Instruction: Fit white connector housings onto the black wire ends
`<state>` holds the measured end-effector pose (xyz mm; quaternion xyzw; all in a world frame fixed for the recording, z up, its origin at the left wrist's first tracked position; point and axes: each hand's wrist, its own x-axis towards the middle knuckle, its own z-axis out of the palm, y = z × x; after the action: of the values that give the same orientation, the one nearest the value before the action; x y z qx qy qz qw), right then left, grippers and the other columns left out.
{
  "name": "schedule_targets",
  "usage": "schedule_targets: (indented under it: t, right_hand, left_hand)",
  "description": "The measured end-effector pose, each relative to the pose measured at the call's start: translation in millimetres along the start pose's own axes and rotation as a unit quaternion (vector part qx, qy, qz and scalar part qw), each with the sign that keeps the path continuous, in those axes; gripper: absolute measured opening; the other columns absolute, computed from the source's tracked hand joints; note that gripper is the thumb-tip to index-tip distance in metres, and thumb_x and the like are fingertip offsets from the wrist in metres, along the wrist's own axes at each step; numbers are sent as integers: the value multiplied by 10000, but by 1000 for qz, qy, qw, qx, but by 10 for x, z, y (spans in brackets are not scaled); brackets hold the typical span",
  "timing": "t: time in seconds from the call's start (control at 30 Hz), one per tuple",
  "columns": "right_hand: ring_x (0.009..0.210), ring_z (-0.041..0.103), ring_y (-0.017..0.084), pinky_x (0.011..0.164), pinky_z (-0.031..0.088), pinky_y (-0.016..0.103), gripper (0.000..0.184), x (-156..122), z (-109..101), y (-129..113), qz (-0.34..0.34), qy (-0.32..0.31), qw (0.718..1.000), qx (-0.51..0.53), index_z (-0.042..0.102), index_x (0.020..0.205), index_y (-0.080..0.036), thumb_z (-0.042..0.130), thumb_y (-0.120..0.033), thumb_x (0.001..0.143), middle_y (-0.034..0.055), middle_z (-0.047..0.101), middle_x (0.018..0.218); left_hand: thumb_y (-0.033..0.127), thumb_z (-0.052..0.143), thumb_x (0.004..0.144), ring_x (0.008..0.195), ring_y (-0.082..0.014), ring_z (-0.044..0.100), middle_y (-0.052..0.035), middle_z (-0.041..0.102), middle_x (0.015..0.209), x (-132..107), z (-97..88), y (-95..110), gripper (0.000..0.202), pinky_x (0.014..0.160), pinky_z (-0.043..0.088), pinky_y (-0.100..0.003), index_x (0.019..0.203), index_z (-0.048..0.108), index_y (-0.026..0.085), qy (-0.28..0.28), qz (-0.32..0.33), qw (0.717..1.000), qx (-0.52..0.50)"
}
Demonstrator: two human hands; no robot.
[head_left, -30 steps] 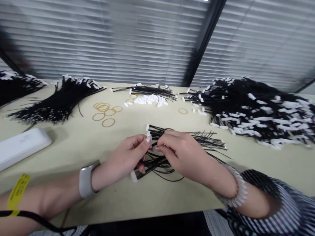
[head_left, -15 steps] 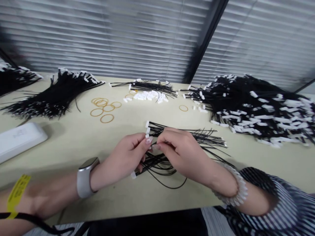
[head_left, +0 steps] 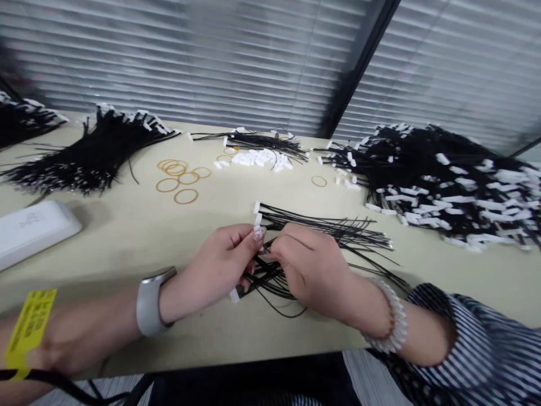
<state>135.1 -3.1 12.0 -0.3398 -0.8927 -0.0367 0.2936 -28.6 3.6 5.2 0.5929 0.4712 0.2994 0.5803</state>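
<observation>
My left hand [head_left: 228, 256] is closed, thumb and fingers pinching black wires [head_left: 270, 279] close to their white connector ends. A white connector [head_left: 235, 295] pokes out below its fingers. Just to the right, my right hand [head_left: 315, 262] is pinched on the same black wires, its fingertips almost meeting the left ones. What exactly lies between the fingertips is partly hidden. Behind both hands, a loose row of black wires [head_left: 350, 230] lies on the table, with white connectors [head_left: 257, 208] at its left end.
Yellow rubber bands [head_left: 186, 196] lie at centre left, near a white box-shaped device [head_left: 36, 228]. Small white connectors [head_left: 262, 158] are heaped at the back. Large piles of black wires [head_left: 426, 163] stand right, with a bundle [head_left: 105, 149] at left. Blinds [head_left: 190, 62] rise behind the table.
My right hand has shifted slightly right and down, still pinching the wires. The wire loop beneath the hands has drawn in smaller. The view has shifted a little.
</observation>
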Motion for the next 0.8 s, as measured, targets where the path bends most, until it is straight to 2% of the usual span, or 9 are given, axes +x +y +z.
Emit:
schedule_targets:
  t: [0.27, 0.47, 0.63, 0.8]
  right_hand:
    - [591, 403, 100, 533, 345, 222, 234, 5, -49, 27, 20, -39, 998, 42, 529, 649, -126, 361, -18, 771, 28, 470, 647]
    - [608, 393, 103, 558, 348, 217, 247, 32, -62, 22, -19, -52, 998, 40, 535, 671, -143, 353, -20, 784, 16, 475, 653]
    - [607, 411, 89, 533, 332, 204, 249, 50, -98, 58, -11, -77, 995, 58, 543, 691, -142, 361, 1, 780, 7, 486, 661]
    - [621, 410, 86, 548, 330, 208, 187, 73, -135, 60, -1, -92, 993, 69, 496, 673, -144, 434, -127, 849, 0, 465, 670]
  left_hand:
    - [435, 384, 864, 370, -53, 430, 54, 414, 489, -13, 4, -2, 334, 326, 369, -124, 673, 456, 171, -21, 23, 999, -7]
    - [403, 385, 871, 355, -46, 432, 57, 415, 491, -21, 17, 19, 314, 319, 376, -118, 671, 452, 170, -28, 31, 999, 11]
    - [413, 383, 870, 358, -47, 436, 54, 419, 498, -18, 23, 16, 324, 313, 374, -117, 665, 448, 169, -28, 31, 999, 16]
    - [444, 368, 868, 390, -57, 439, 54, 410, 510, -10, 17, 19, 345, 342, 404, -132, 692, 474, 167, -30, 22, 999, 21]
